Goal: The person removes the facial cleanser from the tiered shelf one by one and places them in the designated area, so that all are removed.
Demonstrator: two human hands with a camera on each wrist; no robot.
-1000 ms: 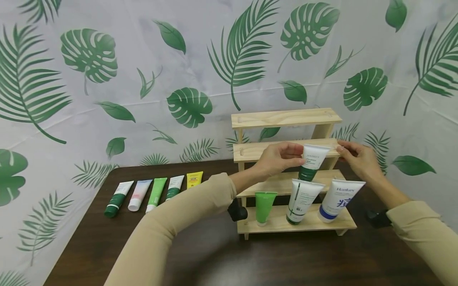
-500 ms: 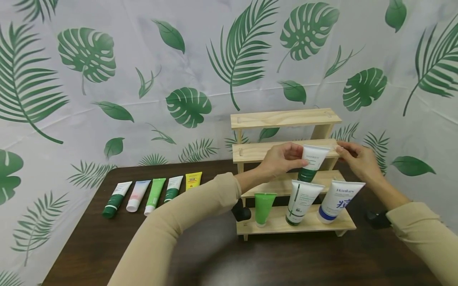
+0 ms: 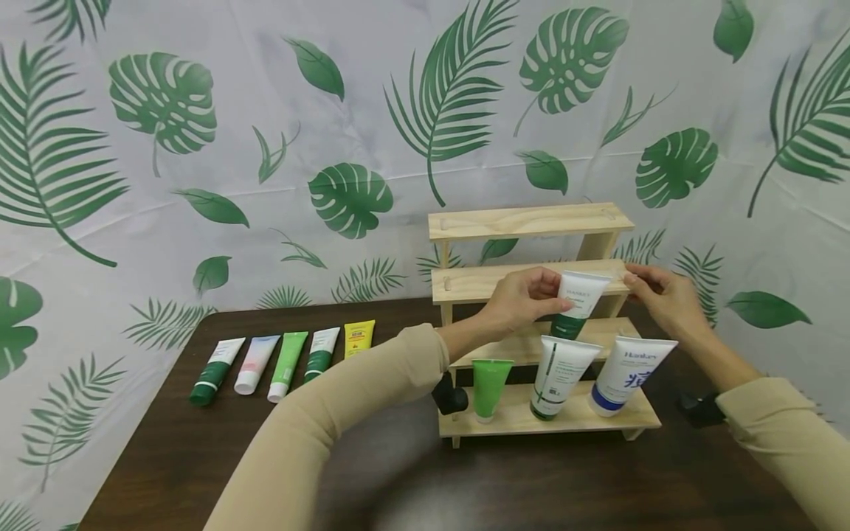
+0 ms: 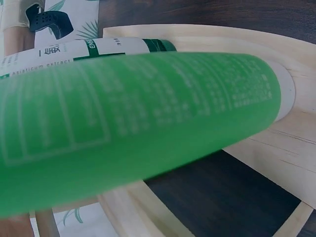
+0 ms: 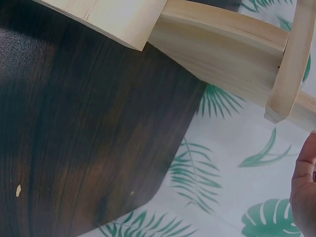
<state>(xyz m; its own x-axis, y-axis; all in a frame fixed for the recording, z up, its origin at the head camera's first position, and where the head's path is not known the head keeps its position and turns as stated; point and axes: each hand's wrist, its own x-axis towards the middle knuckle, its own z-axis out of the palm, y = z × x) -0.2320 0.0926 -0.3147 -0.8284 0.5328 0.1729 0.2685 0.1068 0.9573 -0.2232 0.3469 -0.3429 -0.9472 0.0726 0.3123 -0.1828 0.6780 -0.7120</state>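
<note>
In the head view, my left hand (image 3: 521, 301) pinches a white-and-green squeeze tube (image 3: 579, 299) by its side, cap down, over the second step of a wooden tiered rack (image 3: 527, 223). Its cap end is partly hidden behind the tubes in front. At the right end of the third step, my right hand (image 3: 667, 299) grips the board's edge with thumb and fingers. On the lowest step stand a small green tube (image 3: 491, 387), a white tube with green print (image 3: 561, 376) and a white tube with a blue cap (image 3: 627, 372). The green tube (image 4: 148, 108) fills much of the left wrist view.
Several tubes lie in a row on the dark table's left side, among them a white-and-green tube (image 3: 218, 369), a pink-and-white tube (image 3: 256, 365), a green tube (image 3: 288, 365) and a yellow tube (image 3: 359, 338). A leaf-print cloth (image 3: 279, 147) hangs behind the table (image 3: 398, 472).
The held tube has shifted very slightly downward and left, still in my left hand. My right hand stays at the board's end.
</note>
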